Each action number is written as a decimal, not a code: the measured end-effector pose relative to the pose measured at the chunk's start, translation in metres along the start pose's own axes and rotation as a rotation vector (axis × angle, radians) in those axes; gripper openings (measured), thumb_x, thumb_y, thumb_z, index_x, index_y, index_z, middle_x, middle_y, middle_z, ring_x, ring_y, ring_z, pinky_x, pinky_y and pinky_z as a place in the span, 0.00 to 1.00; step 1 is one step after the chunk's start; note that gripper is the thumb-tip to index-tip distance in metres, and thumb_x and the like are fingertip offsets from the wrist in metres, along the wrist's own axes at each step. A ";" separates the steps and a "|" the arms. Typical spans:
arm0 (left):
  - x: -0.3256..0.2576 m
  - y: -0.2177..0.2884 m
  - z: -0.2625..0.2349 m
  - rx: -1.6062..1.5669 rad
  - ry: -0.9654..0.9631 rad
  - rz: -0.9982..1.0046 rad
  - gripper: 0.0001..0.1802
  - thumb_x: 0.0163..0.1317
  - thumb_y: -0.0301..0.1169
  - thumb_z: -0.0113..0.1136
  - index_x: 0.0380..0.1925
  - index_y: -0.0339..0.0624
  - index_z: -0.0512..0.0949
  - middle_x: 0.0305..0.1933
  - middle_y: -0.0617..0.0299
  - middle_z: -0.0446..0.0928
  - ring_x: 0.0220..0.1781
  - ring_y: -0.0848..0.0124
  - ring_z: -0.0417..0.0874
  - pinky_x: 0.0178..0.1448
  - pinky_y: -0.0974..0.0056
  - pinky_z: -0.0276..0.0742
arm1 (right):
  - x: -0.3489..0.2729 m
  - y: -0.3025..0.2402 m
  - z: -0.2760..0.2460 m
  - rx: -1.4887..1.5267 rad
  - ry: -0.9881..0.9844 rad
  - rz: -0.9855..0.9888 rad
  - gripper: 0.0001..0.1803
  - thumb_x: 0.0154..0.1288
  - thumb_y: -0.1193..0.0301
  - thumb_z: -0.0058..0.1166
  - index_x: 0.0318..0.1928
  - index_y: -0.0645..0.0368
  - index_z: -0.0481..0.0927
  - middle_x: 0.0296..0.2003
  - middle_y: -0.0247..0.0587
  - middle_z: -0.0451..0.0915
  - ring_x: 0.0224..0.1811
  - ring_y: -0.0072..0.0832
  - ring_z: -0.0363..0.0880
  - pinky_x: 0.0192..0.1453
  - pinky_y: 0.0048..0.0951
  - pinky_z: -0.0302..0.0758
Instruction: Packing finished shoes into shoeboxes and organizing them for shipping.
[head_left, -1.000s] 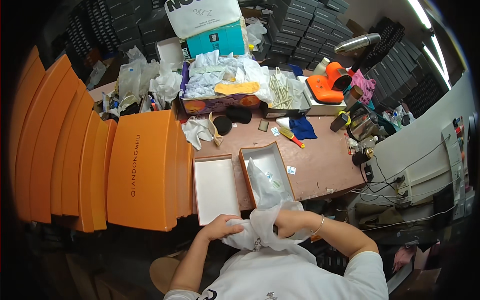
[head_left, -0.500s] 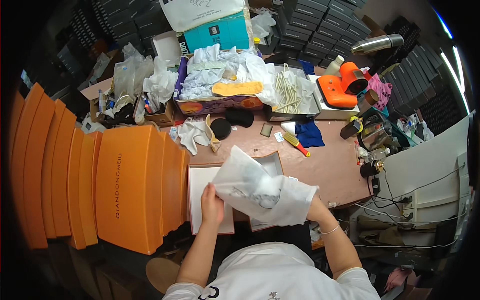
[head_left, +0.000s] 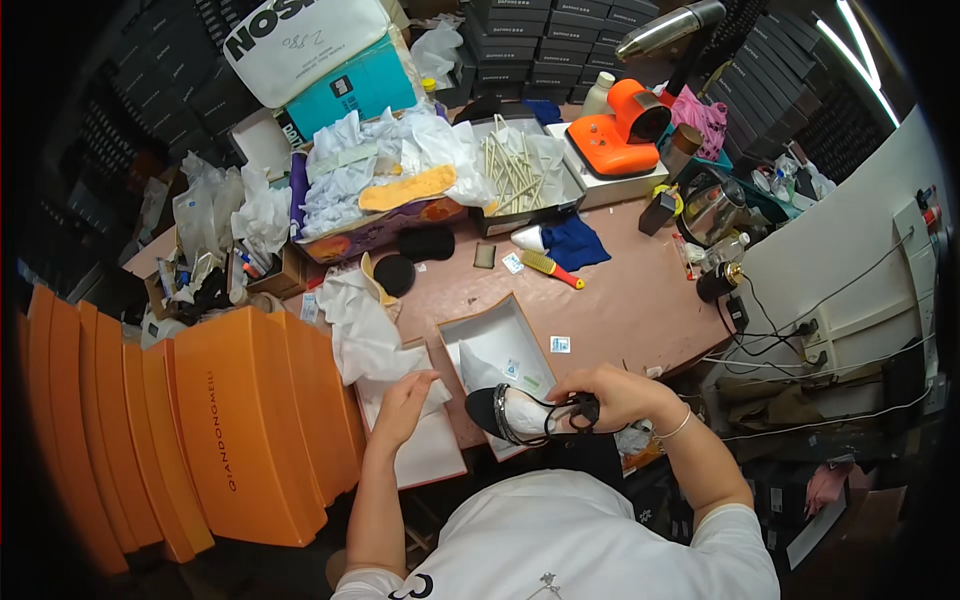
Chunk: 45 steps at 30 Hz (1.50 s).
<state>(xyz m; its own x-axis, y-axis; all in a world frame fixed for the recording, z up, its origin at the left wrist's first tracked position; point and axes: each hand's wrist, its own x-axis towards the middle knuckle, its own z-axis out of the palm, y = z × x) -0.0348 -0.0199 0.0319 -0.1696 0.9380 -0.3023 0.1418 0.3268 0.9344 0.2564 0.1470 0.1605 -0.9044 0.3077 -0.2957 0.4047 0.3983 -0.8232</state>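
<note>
My right hand [head_left: 630,396] is closed on the strappy end of a black sandal [head_left: 497,418], which is held sideways over the near end of an open shoe box [head_left: 520,325]. White stuffing shows inside the sandal, and a sparkly band crosses its front. My left hand [head_left: 403,408] has its fingers stretched out with nothing visible in them, above a pale box lid [head_left: 428,455]. Crumpled white wrapping [head_left: 355,320] lies beyond that hand, partly over the lid. White paper and small packets sit inside the shoe box.
Orange boxes [head_left: 245,420] stand stacked at the left. Behind lie a red-and-yellow brush [head_left: 552,269], blue cloth [head_left: 575,243], a carton of crumpled paper [head_left: 380,228], a tray of pale sticks [head_left: 515,170] and an orange device [head_left: 615,135]. Cables [head_left: 770,350] run along the right.
The white wrapping has left my hands and lies at the left. The sandal is now uncovered in my right hand. My left hand has let go, and the view has shifted.
</note>
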 end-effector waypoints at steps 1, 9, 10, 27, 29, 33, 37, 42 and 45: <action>0.006 -0.001 0.014 -0.337 -0.158 -0.116 0.36 0.70 0.59 0.40 0.55 0.34 0.75 0.56 0.48 0.76 0.59 0.60 0.76 0.64 0.57 0.70 | 0.008 -0.012 0.000 0.023 -0.113 -0.066 0.24 0.48 0.73 0.66 0.50 0.61 0.80 0.40 0.49 0.83 0.42 0.40 0.83 0.47 0.34 0.77; -0.043 -0.008 0.081 -1.228 -0.772 -0.149 0.50 0.55 0.47 0.67 0.70 0.40 0.51 0.54 0.47 0.74 0.56 0.55 0.79 0.59 0.56 0.77 | 0.061 -0.029 0.011 -0.134 0.322 -0.246 0.26 0.52 0.66 0.68 0.50 0.63 0.78 0.43 0.47 0.81 0.47 0.41 0.80 0.48 0.36 0.76; -0.047 -0.023 0.082 -1.357 -0.611 -0.111 0.43 0.58 0.42 0.64 0.68 0.40 0.54 0.52 0.49 0.75 0.55 0.55 0.79 0.59 0.53 0.78 | 0.055 -0.024 0.020 -0.096 0.376 -0.145 0.23 0.54 0.68 0.67 0.50 0.63 0.78 0.43 0.47 0.81 0.47 0.40 0.80 0.48 0.35 0.76; -0.069 -0.053 0.075 -1.521 -0.350 -0.166 0.30 0.74 0.53 0.33 0.62 0.42 0.65 0.58 0.55 0.73 0.56 0.65 0.78 0.58 0.61 0.78 | 0.046 -0.039 0.139 -0.152 -0.076 -0.309 0.21 0.55 0.66 0.65 0.49 0.57 0.77 0.52 0.45 0.74 0.53 0.47 0.72 0.58 0.43 0.69; -0.069 -0.050 0.076 -1.552 -0.373 -0.167 0.29 0.74 0.52 0.32 0.62 0.44 0.65 0.58 0.56 0.73 0.56 0.67 0.78 0.59 0.62 0.77 | 0.042 -0.038 0.142 -0.146 -0.076 -0.330 0.23 0.56 0.61 0.65 0.47 0.60 0.75 0.57 0.48 0.72 0.57 0.49 0.70 0.62 0.45 0.66; -0.069 -0.043 0.078 -1.408 -0.310 -0.162 0.30 0.74 0.53 0.33 0.64 0.46 0.63 0.58 0.59 0.73 0.58 0.69 0.76 0.61 0.63 0.75 | 0.044 -0.051 0.147 -0.268 -0.141 -0.348 0.26 0.51 0.64 0.68 0.48 0.58 0.72 0.47 0.48 0.75 0.47 0.47 0.73 0.51 0.39 0.69; -0.074 -0.034 0.079 -1.533 -0.317 -0.134 0.29 0.73 0.53 0.36 0.62 0.46 0.65 0.57 0.60 0.74 0.56 0.70 0.78 0.59 0.63 0.77 | 0.041 -0.034 0.160 -0.407 0.057 -0.322 0.25 0.43 0.72 0.68 0.44 0.57 0.72 0.46 0.46 0.75 0.45 0.46 0.72 0.49 0.40 0.68; -0.077 -0.039 0.073 -1.466 -0.226 -0.224 0.27 0.73 0.52 0.39 0.60 0.43 0.66 0.55 0.58 0.75 0.54 0.70 0.80 0.57 0.63 0.79 | 0.045 -0.034 0.167 -0.387 0.121 -0.437 0.24 0.42 0.75 0.69 0.41 0.58 0.73 0.52 0.47 0.74 0.54 0.49 0.72 0.58 0.44 0.66; -0.076 -0.048 0.070 -1.535 -0.280 -0.139 0.28 0.74 0.50 0.35 0.60 0.40 0.65 0.57 0.50 0.74 0.59 0.63 0.77 0.63 0.58 0.74 | 0.043 -0.034 0.161 -0.343 0.033 -0.483 0.20 0.50 0.72 0.66 0.44 0.59 0.74 0.55 0.48 0.73 0.58 0.48 0.69 0.62 0.46 0.63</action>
<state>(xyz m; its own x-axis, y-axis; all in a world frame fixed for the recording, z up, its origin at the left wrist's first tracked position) 0.0392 -0.0990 -0.0032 0.1078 0.9595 -0.2602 -0.9798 0.1469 0.1357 0.1819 0.0074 0.0974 -0.9945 0.0463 0.0934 -0.0264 0.7548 -0.6554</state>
